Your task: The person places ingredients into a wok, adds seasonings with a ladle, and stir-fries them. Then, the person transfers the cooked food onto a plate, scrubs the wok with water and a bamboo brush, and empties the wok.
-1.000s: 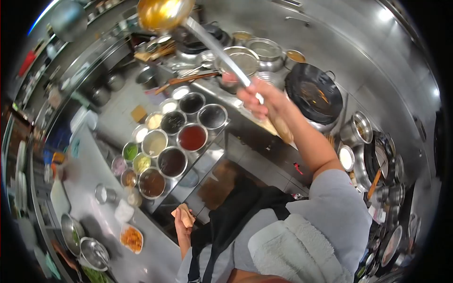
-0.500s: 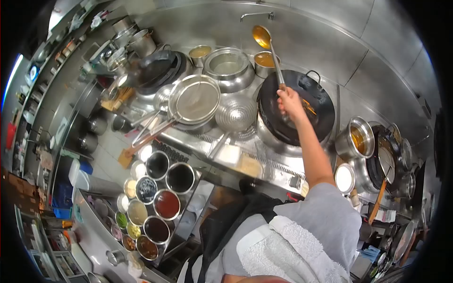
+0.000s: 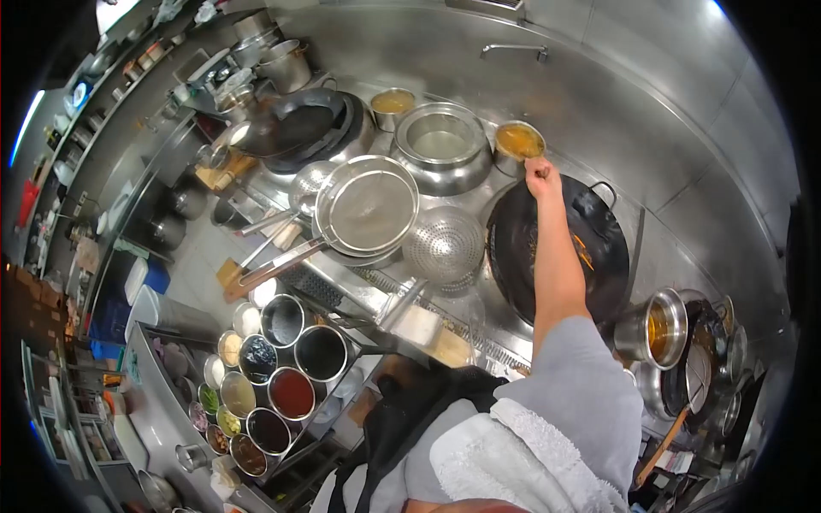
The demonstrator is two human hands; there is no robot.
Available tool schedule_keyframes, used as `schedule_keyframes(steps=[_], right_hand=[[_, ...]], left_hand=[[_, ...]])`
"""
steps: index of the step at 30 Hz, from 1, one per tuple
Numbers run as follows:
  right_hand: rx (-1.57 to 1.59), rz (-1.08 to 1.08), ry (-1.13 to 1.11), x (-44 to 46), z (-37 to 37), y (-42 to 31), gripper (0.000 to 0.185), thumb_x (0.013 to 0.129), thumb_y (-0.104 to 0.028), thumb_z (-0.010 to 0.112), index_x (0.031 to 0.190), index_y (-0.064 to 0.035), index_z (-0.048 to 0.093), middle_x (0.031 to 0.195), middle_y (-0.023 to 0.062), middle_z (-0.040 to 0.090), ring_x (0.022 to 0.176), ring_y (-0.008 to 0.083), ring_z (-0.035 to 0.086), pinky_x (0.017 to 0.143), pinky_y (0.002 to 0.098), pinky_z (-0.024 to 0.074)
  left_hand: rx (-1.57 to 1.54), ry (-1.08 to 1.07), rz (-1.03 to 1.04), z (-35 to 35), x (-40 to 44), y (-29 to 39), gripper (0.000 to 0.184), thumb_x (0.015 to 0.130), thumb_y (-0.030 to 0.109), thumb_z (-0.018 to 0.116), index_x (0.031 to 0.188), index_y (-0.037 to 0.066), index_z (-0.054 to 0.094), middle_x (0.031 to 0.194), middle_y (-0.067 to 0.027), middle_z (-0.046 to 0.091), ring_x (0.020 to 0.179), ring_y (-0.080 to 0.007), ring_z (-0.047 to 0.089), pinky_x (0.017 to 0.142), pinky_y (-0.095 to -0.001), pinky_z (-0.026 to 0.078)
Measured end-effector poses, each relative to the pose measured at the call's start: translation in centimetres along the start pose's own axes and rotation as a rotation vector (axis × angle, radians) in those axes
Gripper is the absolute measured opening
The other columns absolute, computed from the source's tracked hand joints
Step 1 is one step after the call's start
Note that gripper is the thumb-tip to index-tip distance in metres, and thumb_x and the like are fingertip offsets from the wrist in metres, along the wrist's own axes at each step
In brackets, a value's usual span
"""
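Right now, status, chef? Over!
Right hand closed on mostly hidden brown handle, by round steel pot of orange liquid. Left hand unseen. Forearm hides part of round black metal wok.

Wok (image 3: 604, 265) set right of a skimmer (image 3: 444, 246), strainer (image 3: 368, 205) placed left of the skimmer, small pot (image 3: 506, 162) stood behind the wok, wider pot (image 3: 440, 179) left of it, faucet (image 3: 513, 48) mounted on back wall (image 3: 419, 43), containers (image 3: 268, 392) grouped front left
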State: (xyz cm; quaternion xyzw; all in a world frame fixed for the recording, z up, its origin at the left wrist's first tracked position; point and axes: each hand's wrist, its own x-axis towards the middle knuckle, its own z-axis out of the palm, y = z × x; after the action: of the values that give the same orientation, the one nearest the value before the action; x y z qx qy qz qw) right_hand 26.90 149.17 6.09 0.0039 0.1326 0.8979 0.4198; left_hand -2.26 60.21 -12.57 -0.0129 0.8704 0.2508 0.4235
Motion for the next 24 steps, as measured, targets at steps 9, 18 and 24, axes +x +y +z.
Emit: schedule_keyframes(steps=[9, 18, 24], right_hand=[[-0.425, -0.16, 0.271, 0.2, -1.0, -0.5, 0.022, 0.101, -0.008, 0.049, 0.079, -0.0057, 0.046, 0.065, 0.0029, 0.049, 0.05, 0.0135, 0.048, 0.043, 0.025, 0.0407], [-1.849, -0.431, 0.6, -8.6, 2.4, 9.6, 0.023, 0.099, -0.024, 0.058, 0.115, -0.0098, 0.065, 0.069, 0.0018, 0.055, 0.045, 0.0101, 0.049, 0.039, 0.0274, 0.0421], [-1.8, -0.148, 0.46, -2.2, -3.0, 15.0, 0.037, 0.102, -0.019, 0.055, 0.133, 0.0016, 0.053, 0.061, -0.0003, 0.047, 0.041, 0.0115, 0.044, 0.037, 0.0287, 0.0398]], left_hand=[[0.046, -0.035, 0.028, -0.1, 2.6, 1.6, 0.042, 0.093, 0.043, 0.071, 0.101, 0.001, 0.068, 0.093, -0.0151, 0.072, 0.084, -0.0321, 0.069, 0.077, -0.0415, 0.055], [0.041, -0.057, 0.027, -0.3, 3.9, 0.9, 0.042, 0.093, 0.042, 0.072, 0.1, 0.001, 0.068, 0.093, -0.0159, 0.072, 0.086, -0.0334, 0.069, 0.079, -0.0421, 0.055], [0.031, -0.067, 0.05, 0.2, 3.4, 0.6, 0.042, 0.092, 0.042, 0.072, 0.1, 0.001, 0.068, 0.093, -0.0164, 0.072, 0.087, -0.0343, 0.07, 0.08, -0.0425, 0.055]])
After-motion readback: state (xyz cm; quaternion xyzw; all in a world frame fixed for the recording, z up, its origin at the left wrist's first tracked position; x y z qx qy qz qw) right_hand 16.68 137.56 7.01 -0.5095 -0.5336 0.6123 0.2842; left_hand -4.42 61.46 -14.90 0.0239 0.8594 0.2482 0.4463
